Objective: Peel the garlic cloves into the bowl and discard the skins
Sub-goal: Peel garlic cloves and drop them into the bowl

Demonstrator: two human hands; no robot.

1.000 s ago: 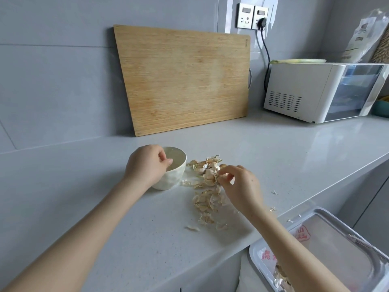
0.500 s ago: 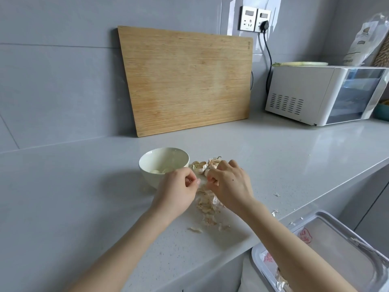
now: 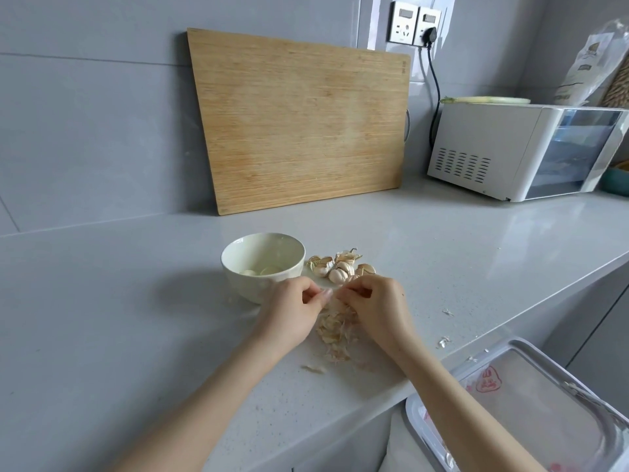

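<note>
hands: left hand (image 3: pixel 292 311) and right hand (image 3: pixel 377 308) both curled, fingertips pinching the held clove (image 3: pixel 333 295) between them; clove mostly hidden.
clove position: over the counter (image 3: pixel 136 335), at 4 o'clock from the bowl (image 3: pixel 245 287); skins pile (image 3: pixel 335 335) at 6 o'clock of it.
bowl: few peeled cloves (image 3: pixel 269 270) inside; unpeeled cloves (image 3: pixel 340 267) at its 3 o'clock.
risk, slip: bare clove likely slick; could pop out of the pinch toward the counter edge at 5 o'clock.
risk, contamination: peeling just beside the bowl; flakes may drop in.
risk, discard: bin (image 3: pixel 544 403) sits below the edge at 4 o'clock; careless sweep scatters light skins past it.
</note>
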